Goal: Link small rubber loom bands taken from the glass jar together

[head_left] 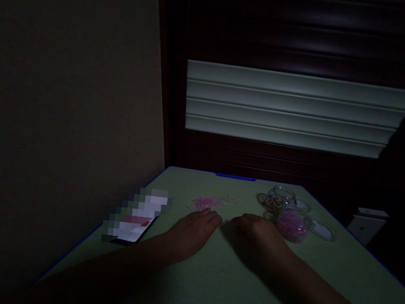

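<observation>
My left hand (197, 229) rests low over the table, its fingers curled and pressed together just in front of a loose pile of small pink bands (208, 202). A short gap to the right is my right hand (259, 230), its fingers also bunched, pointing toward the left one. Whatever either hand pinches is too small and dark to make out. Beside the right hand stands a clear jar (292, 225) filled with pink and purple bands. Behind it, a second clear jar (279, 200) holds multicoloured bands.
Clear lids (322, 230) lie right of the jars. A phone-like device (134, 232), partly blurred out, lies at the left on the green tabletop (201, 288). A wall (67, 83) borders the left side. Beyond the right edge is a white box (366, 229).
</observation>
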A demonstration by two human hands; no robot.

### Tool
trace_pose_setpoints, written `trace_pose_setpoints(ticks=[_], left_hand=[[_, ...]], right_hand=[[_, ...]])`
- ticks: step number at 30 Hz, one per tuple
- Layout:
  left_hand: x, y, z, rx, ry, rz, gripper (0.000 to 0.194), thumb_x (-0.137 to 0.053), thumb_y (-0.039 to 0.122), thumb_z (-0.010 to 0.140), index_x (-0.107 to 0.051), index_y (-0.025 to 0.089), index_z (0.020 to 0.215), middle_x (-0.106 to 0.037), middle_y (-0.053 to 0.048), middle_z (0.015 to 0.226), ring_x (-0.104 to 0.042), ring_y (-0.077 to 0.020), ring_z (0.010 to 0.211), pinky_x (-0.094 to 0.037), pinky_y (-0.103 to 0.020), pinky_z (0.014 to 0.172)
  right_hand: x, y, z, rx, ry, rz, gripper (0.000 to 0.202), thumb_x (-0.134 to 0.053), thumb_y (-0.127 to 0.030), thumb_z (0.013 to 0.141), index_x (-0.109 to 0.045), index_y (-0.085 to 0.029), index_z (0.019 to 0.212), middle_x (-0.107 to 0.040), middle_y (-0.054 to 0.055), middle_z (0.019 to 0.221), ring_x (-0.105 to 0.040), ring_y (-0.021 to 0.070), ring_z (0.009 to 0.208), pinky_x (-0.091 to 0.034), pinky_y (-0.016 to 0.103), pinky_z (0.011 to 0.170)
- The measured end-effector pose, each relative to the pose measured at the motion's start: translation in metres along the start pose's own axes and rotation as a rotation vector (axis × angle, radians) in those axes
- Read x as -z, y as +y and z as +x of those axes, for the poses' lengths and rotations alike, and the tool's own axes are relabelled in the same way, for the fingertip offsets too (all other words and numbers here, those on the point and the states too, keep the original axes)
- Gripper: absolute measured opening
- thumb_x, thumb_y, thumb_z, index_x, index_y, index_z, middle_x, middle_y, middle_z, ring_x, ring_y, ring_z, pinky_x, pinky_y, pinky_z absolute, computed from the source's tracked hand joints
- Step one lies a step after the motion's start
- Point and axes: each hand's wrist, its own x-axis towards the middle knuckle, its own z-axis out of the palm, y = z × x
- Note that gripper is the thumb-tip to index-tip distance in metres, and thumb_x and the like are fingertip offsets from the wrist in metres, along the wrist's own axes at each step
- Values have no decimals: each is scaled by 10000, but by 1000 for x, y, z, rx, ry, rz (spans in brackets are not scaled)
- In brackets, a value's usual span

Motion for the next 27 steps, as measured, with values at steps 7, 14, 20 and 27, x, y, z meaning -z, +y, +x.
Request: trace_pose_setpoints(ticks=[7,14,20,27], left_hand=[[-1,1,0,-77,45,0,167,-350,116,869,-487,166,951,-535,-24,882,-498,-153,837,-413,-275,723],[2,3,0,-159,62,39,156,-362,117,865,-488,158,946,-539,-28,879,-497,-154,804,-419,-281,711],[1,3,-1,-168,59,54,163,-370,108,860,-483,158,967,-540,-30,885,-497,-154,801,-419,-286,722],[1,3,-1,-131,60,40,182,-329,112,873,-489,160,945,-537,-30,871,-506,-145,784,-415,-279,705]], right_hand=[[-2,-1,0,110,28,19,265,-410,-176,830,-559,-194,1048,-596,53,871,-539,133,786,-364,228,678],[-2,2,2,128,46,10,159,-450,-166,817,-588,-189,892,-591,33,821,-524,123,761,-362,230,675],[-2,3,1,138,55,-12,165,-426,-159,836,-589,-178,823,-591,30,796,-516,114,743,-350,227,671],[-4,4,1,151,67,-21,155,-441,-177,833,-596,-178,818,-595,28,785,-520,120,750,-346,238,685]])
